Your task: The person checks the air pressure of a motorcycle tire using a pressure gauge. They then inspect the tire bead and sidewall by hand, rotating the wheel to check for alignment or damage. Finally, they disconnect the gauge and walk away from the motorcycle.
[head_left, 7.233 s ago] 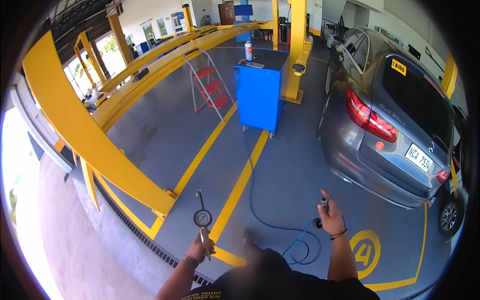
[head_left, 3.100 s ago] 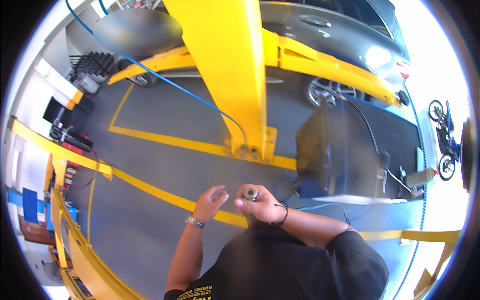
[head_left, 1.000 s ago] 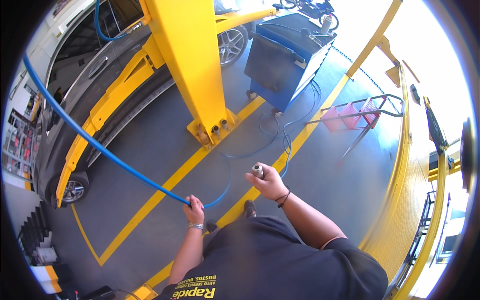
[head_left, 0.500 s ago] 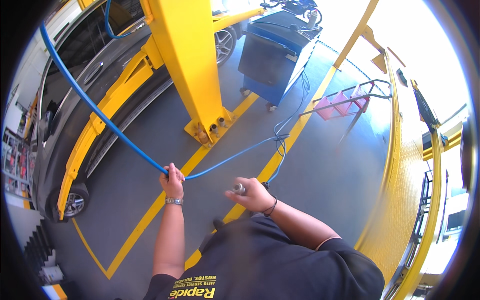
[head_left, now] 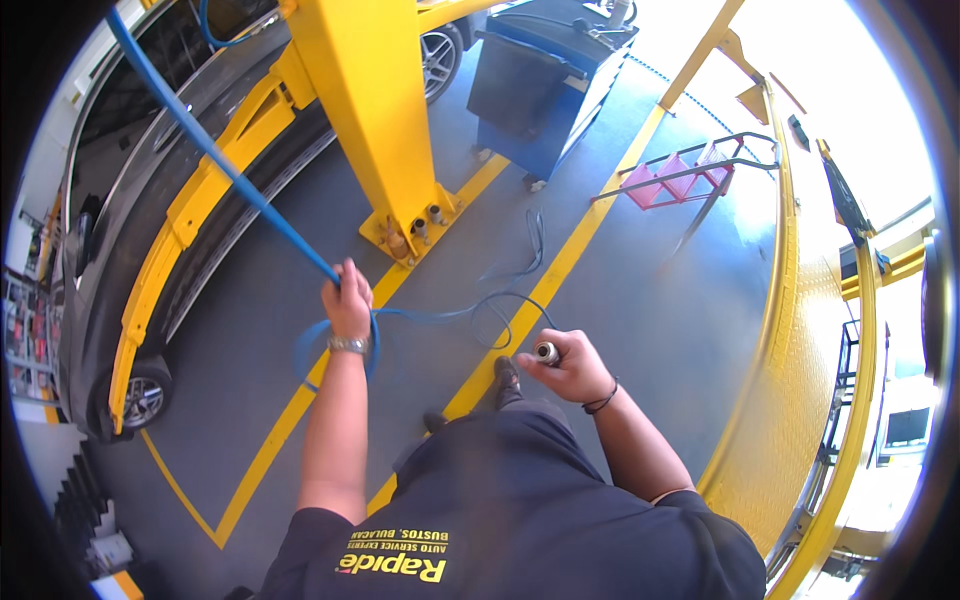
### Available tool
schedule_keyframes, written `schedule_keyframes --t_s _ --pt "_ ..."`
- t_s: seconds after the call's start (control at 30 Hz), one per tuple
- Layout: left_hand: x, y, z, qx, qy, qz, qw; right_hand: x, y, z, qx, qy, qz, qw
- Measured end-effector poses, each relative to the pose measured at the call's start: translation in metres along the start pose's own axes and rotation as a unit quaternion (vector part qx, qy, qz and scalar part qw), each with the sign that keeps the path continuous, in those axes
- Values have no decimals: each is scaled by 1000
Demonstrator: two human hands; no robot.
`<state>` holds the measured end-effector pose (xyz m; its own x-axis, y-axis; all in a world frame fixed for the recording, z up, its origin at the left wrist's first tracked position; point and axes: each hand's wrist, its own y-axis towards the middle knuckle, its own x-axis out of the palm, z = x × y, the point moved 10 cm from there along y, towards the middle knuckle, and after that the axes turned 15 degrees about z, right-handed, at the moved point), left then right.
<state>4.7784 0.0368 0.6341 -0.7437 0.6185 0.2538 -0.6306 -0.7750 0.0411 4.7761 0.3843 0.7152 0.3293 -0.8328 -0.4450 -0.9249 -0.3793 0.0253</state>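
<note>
A blue air hose (head_left: 236, 180) slants down from the upper left to my left hand (head_left: 347, 300), whose fingers are wrapped round it. Below that grip, a loop of the hose hangs around my left wrist, blurred, and the line continues rightward in slack curls above the floor. My right hand (head_left: 572, 368) is closed on a metal hose coupling (head_left: 546, 353), its round open end facing up toward me. From behind this hand the hose's thin end runs back left. My right hand is apart from my left, in front of my torso.
A yellow lift post (head_left: 375, 120) is bolted to the floor ahead, its arm (head_left: 185, 215) beside a dark grey car (head_left: 90, 330). Beyond stand a blue cabinet (head_left: 540, 100) and a red step stand (head_left: 680, 180). A yellow ramp (head_left: 765, 390) lies to the right. My shoe (head_left: 507, 375) touches the yellow floor line.
My left hand has risen slightly, and a hose loop now hangs at its wrist. My right hand has moved right with the coupling. The hose slack has shifted left and nearer.
</note>
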Motion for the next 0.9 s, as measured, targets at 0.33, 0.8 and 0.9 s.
schedule_keyframes --t_s 0.33,0.8,0.9 --pt "12 7 23 43 208 -60 975 42 21 -6 -42 55 39 997" --pt "-110 -35 41 -11 116 48 992 -26 72 -7 -58 242 178 952" --pt "-111 -35 32 7 151 57 987 -37 73 -31 -122 170 194 958"
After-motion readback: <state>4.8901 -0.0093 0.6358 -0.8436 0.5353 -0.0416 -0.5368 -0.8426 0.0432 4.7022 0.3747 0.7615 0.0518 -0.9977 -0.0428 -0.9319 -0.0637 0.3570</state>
